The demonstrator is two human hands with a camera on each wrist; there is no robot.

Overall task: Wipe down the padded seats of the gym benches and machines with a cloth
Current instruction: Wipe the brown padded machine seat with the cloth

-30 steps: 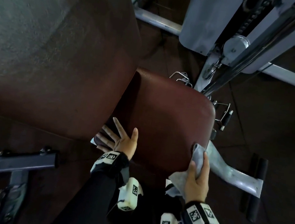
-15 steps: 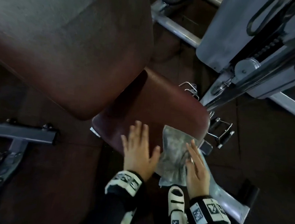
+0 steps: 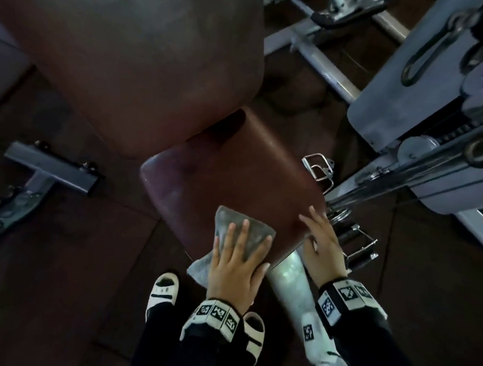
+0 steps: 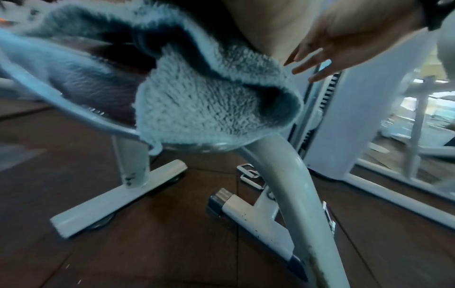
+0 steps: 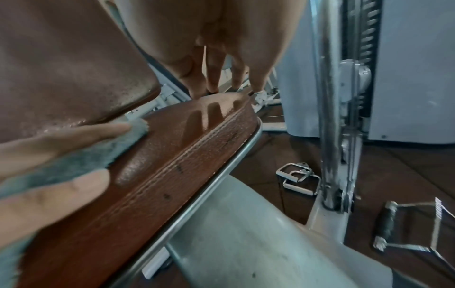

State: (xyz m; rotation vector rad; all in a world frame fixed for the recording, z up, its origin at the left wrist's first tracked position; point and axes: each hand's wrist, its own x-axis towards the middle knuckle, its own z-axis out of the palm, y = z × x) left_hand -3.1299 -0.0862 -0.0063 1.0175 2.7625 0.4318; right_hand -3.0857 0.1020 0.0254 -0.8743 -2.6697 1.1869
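One grey cloth [image 3: 243,235] lies on the near edge of the brown padded seat [image 3: 229,179], and we press it flat with our left hand [image 3: 235,264], fingers straight and spread, its near corner hanging off the edge. Our right hand [image 3: 320,246] rests fingertips on the seat's right edge, fingers straight, holding nothing. Behind the seat rises the backrest pad [image 3: 134,59]; cable handles [image 3: 319,168] lie on the floor beside the grey frame [image 3: 290,285].
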